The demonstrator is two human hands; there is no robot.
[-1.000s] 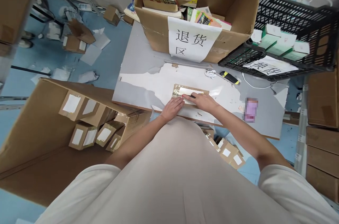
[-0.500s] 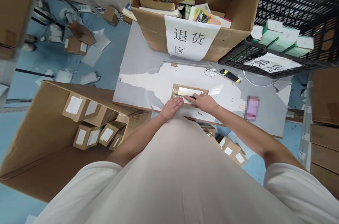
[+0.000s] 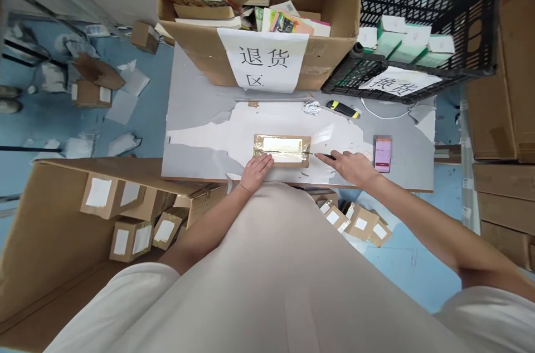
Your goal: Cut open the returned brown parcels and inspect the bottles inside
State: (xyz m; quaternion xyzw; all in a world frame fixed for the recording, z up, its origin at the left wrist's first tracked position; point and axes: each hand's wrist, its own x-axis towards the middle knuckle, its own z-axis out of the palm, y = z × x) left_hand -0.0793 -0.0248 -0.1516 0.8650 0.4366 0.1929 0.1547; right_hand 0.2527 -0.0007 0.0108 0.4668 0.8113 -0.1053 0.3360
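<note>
A small taped cardboard box (image 3: 281, 160) with a white label lies on the table in front of me. A dark slit line runs lengthwise across its top. My left hand (image 3: 256, 171) rests flat on the box's near left corner, fingers stretched out. In my right hand (image 3: 350, 166) is a dark-handled utility knife (image 3: 328, 156), its thin blade pointing left at the box's right end. The fingers are wrapped round the handle; whether the tip touches the box I cannot tell.
Behind stands a large carton of books (image 3: 188, 44) beside a black plastic crate (image 3: 340, 80) with green-white boxes. A yellow-black cutter (image 3: 343, 109), crumpled paper (image 3: 311, 108) and a phone (image 3: 382, 155) lie on the table (image 3: 196, 161). A big open carton (image 3: 54, 214) holds small parcels at left.
My right hand has drawn the knife rightward along the box top, past its right end. My left hand stays on the box. The camera view has shifted.
</note>
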